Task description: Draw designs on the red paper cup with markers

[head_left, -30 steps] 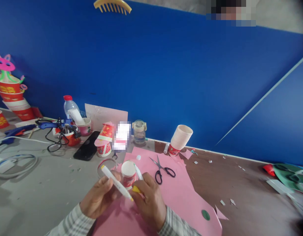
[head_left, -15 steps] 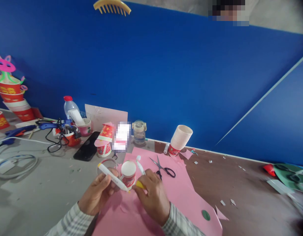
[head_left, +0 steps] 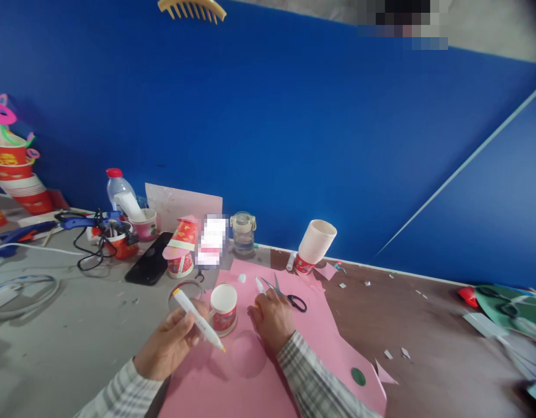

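Observation:
My left hand [head_left: 174,339] grips a white marker [head_left: 202,322] with a yellow end, its uncapped yellow tip pointing down over the pink paper [head_left: 215,389]. My right hand [head_left: 274,319] rests on that paper with curled fingers. The end of another white marker [head_left: 259,284] sticks out beyond them; the rest is hidden. Between my hands stands a red-and-white paper cup [head_left: 224,316], open end up. A faint round shape [head_left: 248,354] shows on the paper in front of it. Black-handled scissors [head_left: 297,302] lie just past my right hand, and a small white cap [head_left: 242,278] lies behind the cup.
A tape roll [head_left: 186,295] is left of the cup. Behind are a phone [head_left: 149,261], a decorated cup figure [head_left: 180,247], a glass jar [head_left: 244,235] and a leaning cup stack [head_left: 317,241]. Glue guns and cables [head_left: 93,226] lie left. Paper scraps [head_left: 388,354] dot the right side.
My right hand has moved away from the left marker's tip, to the right. The yellow cap it held is out of sight. The other white marker has shifted right; my left hand barely moved.

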Demonstrator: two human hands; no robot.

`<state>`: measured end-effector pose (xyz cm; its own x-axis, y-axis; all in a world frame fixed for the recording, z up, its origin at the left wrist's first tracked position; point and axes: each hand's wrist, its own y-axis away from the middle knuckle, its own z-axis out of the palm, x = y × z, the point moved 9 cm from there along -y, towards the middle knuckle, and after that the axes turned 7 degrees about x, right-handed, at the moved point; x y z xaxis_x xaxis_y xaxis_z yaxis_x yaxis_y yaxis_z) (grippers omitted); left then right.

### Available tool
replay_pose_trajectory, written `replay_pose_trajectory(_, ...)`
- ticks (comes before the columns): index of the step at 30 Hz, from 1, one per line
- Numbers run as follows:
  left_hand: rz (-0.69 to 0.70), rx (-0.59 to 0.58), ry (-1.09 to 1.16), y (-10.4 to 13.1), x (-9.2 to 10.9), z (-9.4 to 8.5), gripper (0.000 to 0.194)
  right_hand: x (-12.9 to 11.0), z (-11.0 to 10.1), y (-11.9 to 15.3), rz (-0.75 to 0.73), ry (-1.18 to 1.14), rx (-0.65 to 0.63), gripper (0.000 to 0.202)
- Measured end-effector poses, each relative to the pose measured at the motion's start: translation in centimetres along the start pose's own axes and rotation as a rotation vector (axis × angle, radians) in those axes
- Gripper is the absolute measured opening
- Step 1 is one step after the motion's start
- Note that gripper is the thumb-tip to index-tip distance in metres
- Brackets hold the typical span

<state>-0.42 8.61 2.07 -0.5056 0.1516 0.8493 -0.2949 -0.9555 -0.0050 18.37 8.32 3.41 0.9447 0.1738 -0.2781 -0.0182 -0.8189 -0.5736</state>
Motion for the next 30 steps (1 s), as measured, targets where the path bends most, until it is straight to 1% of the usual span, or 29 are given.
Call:
replay_pose_trajectory(2, 0.003, 0.005, 0.010, 0.0, 0.0, 0.0, 0.029, 0.3, 0.0, 0.1, 0.007, -0.019, 0.019, 0.013)
replay_pose_trajectory(5, 0.003, 0.007, 0.021, -0.1, 0.2, 0.1, 0.028, 0.6, -0.4, 0.0, 0.029, -0.060, 0.063, 0.018)
replay_pose_trajectory(11, 0.013, 0.049, 0.047, -0.2, 0.7, 0.0, 0.028, 1.1, -2.1, -0.4, 0.090, -0.192, 0.177, 0.026)
replay_pose_trajectory(14, 0.017, 0.065, 0.063, -0.2, 0.4, -0.4, 0.028, 1.1, -2.4, -0.5, 0.102, -0.272, 0.200, 0.029)
replay_pose_trajectory(18, 0.023, 0.082, 0.075, -0.3, 0.0, -0.8, 0.028, 1.0, -2.0, -0.4, 0.106, -0.319, 0.194, 0.029)
replay_pose_trajectory(23, 0.016, 0.087, 0.079, -0.4, -0.3, -1.1, 0.027, 1.2, -1.4, -0.4, 0.124, -0.297, 0.164, 0.028)
replay_pose_trajectory(30, -0.008, 0.069, 0.062, -0.4, -0.7, -1.2, 0.027, 1.3, 0.0, -0.4, 0.078, -0.191, 0.049, 0.023)
